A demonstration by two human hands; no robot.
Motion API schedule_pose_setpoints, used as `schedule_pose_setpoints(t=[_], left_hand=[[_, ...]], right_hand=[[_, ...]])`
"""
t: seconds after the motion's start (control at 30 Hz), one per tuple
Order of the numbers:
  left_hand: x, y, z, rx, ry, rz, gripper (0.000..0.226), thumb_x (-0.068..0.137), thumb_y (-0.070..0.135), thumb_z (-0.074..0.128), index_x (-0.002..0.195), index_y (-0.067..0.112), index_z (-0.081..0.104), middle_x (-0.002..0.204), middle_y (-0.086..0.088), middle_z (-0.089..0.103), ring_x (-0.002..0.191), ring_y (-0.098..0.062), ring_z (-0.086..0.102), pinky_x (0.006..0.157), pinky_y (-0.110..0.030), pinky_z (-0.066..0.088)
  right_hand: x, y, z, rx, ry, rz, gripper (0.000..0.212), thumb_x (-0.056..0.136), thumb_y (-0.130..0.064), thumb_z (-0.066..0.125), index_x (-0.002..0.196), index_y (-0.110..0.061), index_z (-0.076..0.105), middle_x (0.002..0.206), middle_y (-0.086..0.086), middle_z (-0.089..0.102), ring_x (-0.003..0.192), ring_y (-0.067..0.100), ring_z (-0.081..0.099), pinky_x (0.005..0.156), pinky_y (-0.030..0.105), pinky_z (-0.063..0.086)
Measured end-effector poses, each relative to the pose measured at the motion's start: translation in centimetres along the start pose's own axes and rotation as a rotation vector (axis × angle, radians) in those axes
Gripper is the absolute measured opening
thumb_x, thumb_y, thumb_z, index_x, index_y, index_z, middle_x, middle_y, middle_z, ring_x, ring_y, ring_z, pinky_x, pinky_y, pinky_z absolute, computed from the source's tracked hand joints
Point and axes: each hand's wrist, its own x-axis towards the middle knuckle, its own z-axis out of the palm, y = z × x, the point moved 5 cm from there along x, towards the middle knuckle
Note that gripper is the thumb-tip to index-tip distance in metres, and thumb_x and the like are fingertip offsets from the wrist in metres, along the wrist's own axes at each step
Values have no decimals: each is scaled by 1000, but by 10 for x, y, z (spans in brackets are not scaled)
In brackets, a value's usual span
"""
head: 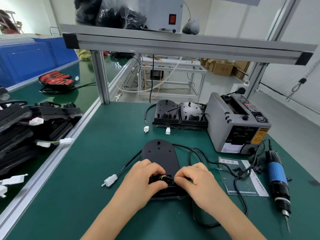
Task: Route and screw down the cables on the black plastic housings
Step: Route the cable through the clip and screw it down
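A black plastic housing (pixel 160 153) lies on the green mat in front of me, rounded end away. Its black cable (pixel 129 163) runs left to a white connector (pixel 110 180). My left hand (pixel 144 175) curls over the housing's near part, fingers on the cable entry. My right hand (pixel 194 177) pinches the thin yellow-green and black wires (pixel 164 177) there. Two more housings (pixel 166 112) (pixel 193 114) with cables routed stand at the back, white connectors (pixel 146 129) in front.
A grey tape dispenser (pixel 237 125) stands at right. A blue electric screwdriver (pixel 278 179) lies at the far right, its cord looping across a plastic bag with small black parts (pixel 242 177). Several black housings (pixel 26 129) pile up on the left bench beyond the aluminium rail.
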Motion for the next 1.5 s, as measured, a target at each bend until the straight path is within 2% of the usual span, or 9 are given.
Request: schedule_pose_setpoints(t=[0.2, 0.4, 0.7, 1.0, 1.17, 1.27, 1.4, 1.43, 1.5], left_hand=[[-2, 7, -3, -124, 14, 9, 10, 85, 32, 67, 85, 42, 65, 93, 22, 49, 92, 1, 50, 80, -15, 40], [-2, 10, -3, -98, 86, 22, 17, 84, 21, 66, 77, 35, 60, 93, 21, 53, 87, -2, 54, 76, -22, 44], [-3, 8, -1, -91, 86, 66, 18, 84, 23, 69, 77, 38, 64, 92, 24, 60, 91, -3, 56, 79, -25, 46], [-12, 5, 8, -140, 219, 65, 31, 79, 8, 73, 74, 36, 62, 91, 21, 61, 94, -6, 55, 78, -19, 41], [-17, 4, 13, -170, 276, 27, 33, 80, 6, 72, 73, 36, 62, 93, 22, 62, 94, -7, 55, 77, -17, 41], [-17, 3, 13, -174, 273, 17, 32, 81, 6, 72, 74, 37, 62, 94, 22, 62, 95, -7, 55, 76, -15, 41], [-17, 6, 13, -156, 267, 21, 30, 81, 9, 71, 75, 37, 62, 95, 23, 61, 95, -6, 54, 76, -18, 42], [-17, 7, 12, -153, 270, 25, 30, 81, 9, 71, 75, 37, 62, 95, 23, 61, 95, -6, 54, 76, -17, 42], [-17, 7, 12, -145, 271, 30, 29, 81, 10, 72, 75, 37, 62, 95, 23, 61, 96, -6, 54, 77, -16, 42]], right_hand=[[1, 4, 3, 15, -1, 13, 12, 89, -38, 59, 77, -37, 61, 82, -22, 61, 101, -7, 34, 96, 31, 32], [-3, 0, 9, 68, 85, 16, 20, 85, -37, 64, 77, -47, 49, 85, -24, 54, 101, -1, 43, 94, 30, 36], [-5, 0, 14, 130, 115, -48, 5, 83, -33, 67, 85, -35, 63, 91, -17, 51, 98, -1, 42, 89, 23, 36], [-1, 8, 4, 210, 45, -4, 10, 83, -39, 66, 81, -47, 60, 95, -20, 58, 103, -7, 44, 85, 9, 32], [-8, 35, -23, 243, 128, 79, 11, 86, -33, 64, 84, -44, 61, 94, -29, 58, 97, -7, 53, 84, 14, 39], [-15, 59, -52, 93, 297, 148, 13, 89, -30, 60, 83, -41, 58, 89, -22, 60, 87, -7, 54, 76, 15, 40], [-20, 92, -106, -381, 552, 316, 10, 91, -21, 53, 91, -27, 60, 95, -8, 62, 80, 4, 54, 70, 23, 44], [-21, 103, -118, -545, 559, 386, 14, 91, -20, 51, 96, -24, 63, 99, -4, 63, 85, 9, 54, 72, 26, 43], [-21, 128, -134, -823, 413, 579, 21, 89, -18, 47, 101, -24, 63, 104, -2, 60, 98, 17, 50, 79, 34, 37]])
